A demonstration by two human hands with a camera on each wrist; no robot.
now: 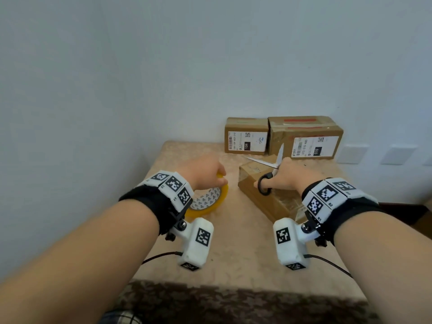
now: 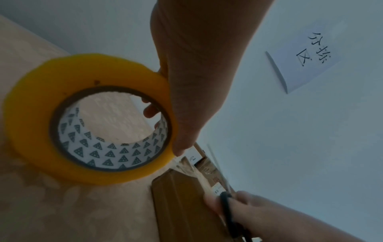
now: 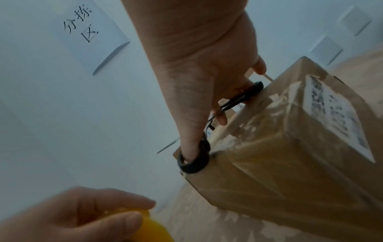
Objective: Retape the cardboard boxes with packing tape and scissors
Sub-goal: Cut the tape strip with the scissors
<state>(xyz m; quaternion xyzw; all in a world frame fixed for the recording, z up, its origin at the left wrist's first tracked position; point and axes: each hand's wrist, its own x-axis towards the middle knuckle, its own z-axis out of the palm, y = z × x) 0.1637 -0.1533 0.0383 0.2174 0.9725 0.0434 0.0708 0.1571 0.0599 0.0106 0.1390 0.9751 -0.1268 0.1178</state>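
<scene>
- The left hand (image 1: 205, 169) grips the yellow tape roll (image 1: 210, 199), thumb on the outer face and fingertips curled inside the core; from the head view the wrist unit hides the roll's near edge.
- The right hand (image 1: 287, 176) holds the scissors (image 1: 268, 174), thumb through 1 black loop, other fingers curled round the second loop; the blades stand spread apart, pointing far and left.
- The second loop is mostly hidden behind the palm, and the blade tips blur against the boxes behind.
- The near box (image 1: 268, 197) lies on the table (image 1: 233, 242) just right of the roll, below the scissors, wrapped in wrinkled clear tape; its label (image 3: 335, 114) is too blurred to read.
- Whether the scissors touch the box cannot be told.
- 2 more boxes stand at the far edge against the wall: the left box (image 1: 246, 135) and the right box (image 1: 306, 136), touching each other.
- A paper sign (image 2: 304, 60) with handwritten characters hangs on the wall.
- Wall plates (image 1: 353, 154) sit right of the boxes.
</scene>
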